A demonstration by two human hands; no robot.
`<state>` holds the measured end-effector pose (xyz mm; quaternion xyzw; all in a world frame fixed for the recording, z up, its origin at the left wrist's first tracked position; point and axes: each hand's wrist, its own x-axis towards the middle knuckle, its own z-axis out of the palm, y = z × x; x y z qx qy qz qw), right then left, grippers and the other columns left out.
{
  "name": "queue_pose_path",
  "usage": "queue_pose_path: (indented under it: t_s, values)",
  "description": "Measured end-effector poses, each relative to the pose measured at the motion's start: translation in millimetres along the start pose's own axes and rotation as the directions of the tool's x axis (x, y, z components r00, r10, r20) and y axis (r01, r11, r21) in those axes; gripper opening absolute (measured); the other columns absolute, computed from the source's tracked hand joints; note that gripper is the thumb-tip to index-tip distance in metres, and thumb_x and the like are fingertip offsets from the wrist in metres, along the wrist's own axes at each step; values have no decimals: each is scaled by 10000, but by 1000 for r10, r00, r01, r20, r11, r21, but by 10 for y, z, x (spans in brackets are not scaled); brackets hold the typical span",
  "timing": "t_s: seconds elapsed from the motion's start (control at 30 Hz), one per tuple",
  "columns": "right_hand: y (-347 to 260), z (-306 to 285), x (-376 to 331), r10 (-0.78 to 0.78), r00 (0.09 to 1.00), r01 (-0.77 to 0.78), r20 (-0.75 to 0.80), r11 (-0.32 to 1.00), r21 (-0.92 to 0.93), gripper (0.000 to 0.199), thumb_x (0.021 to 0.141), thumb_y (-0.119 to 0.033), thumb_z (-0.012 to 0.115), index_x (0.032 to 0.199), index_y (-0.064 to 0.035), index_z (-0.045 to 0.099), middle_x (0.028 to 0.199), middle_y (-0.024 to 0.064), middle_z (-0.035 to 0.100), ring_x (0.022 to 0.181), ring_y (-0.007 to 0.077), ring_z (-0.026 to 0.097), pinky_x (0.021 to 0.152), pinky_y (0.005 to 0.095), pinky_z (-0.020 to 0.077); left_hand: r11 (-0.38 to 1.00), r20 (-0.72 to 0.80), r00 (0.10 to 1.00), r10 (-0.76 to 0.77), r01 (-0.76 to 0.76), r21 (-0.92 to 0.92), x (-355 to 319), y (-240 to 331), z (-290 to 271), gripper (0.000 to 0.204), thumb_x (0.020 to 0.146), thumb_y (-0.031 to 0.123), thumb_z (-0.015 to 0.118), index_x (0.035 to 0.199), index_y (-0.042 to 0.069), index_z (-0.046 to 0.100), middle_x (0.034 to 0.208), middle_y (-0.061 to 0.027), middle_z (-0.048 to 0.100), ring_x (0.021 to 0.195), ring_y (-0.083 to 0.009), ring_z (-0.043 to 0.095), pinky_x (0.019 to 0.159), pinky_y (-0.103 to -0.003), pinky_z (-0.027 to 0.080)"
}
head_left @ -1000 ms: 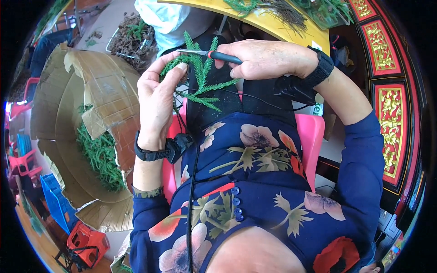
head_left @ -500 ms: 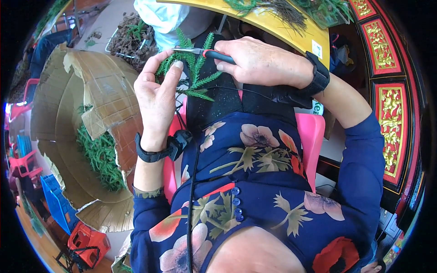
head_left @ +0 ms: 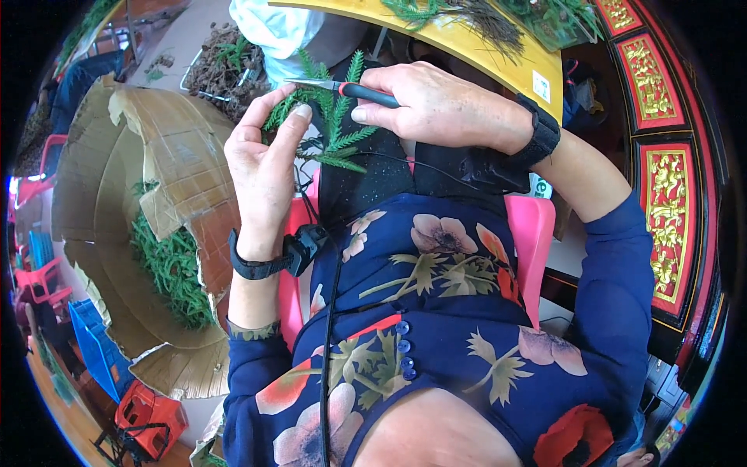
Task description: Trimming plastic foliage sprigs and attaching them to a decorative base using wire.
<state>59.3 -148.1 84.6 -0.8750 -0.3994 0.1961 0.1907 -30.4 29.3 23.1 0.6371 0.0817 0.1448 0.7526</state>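
Note:
Between the thumb and fingers of my left hand (head_left: 268, 156) is a green artificial fern-like sprig (head_left: 336, 117), its fronds fanning out above my lap. My right hand (head_left: 428, 105) is wrapped round the dark handle of a pair of pliers (head_left: 372, 95), which has red near the joint. Its slim metal jaws point left, lying across the upper fronds close to my left fingertips. I cannot make out whether the jaws touch the sprig. Part of the stem is hidden behind my left thumb and fingers.
A torn cardboard box (head_left: 175, 124) with green sprigs (head_left: 175, 272) inside stands at my left. Ahead are a white plastic bag (head_left: 276, 35), a basket of brown pieces (head_left: 222, 66) and a yellow table (head_left: 537, 66). A carved red-and-gold panel (head_left: 668, 218) rises at the right; a pink chair (head_left: 533, 233) surrounds me.
The pliers and my right hand have shifted slightly left. My left hand has moved a little left too, still holding the sprig.

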Motion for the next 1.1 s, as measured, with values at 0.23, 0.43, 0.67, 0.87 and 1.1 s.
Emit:
queue_pose_path:
  t_s: [0.23,0.43,0.67,0.87,1.1]
  values:
    - [100,14,-7,-69,994,64,-81,996,-56,358,850,-308,578,972,29,575,806,222,617,811,368,617,738,438,479,974,105,984,-146,161,-158,65,9,-78,258,847,53,610,1095,-22,609,881,-8,645,720,-36,533,658,-166,421]
    - [167,-22,-16,-122,987,107,-103,984,-141,340,804,-270,590,953,35,596,832,241,640,822,387,631,745,440,496,935,220,943,-250,294,-198,138,-11,-79,242,844,85,594,1071,4,619,834,22,625,652,-23,481,595,-154,373]
    - [158,-12,-46,12,994,-24,-110,993,-115,231,819,-208,599,936,-10,570,767,213,624,770,411,601,669,470,475,913,367,882,-294,373,-163,130,16,-87,222,850,62,602,1066,9,610,858,30,611,705,-31,510,642,-165,405]
    - [36,-131,-200,38,998,-40,-53,999,-24,299,798,-257,581,883,27,617,799,241,641,794,391,636,716,459,499,986,240,971,-17,-24,168,31,30,35,297,846,30,621,1135,-8,564,947,-13,614,833,-86,565,761,-194,442]
    - [386,-399,-194,153,975,-137,-164,985,108,338,823,-311,638,1000,-25,605,822,236,635,841,362,639,755,454,479,999,236,971,-37,28,42,41,0,61,621,821,122,685,1364,51,390,1283,-138,478,1193,-200,445,981,-333,365]
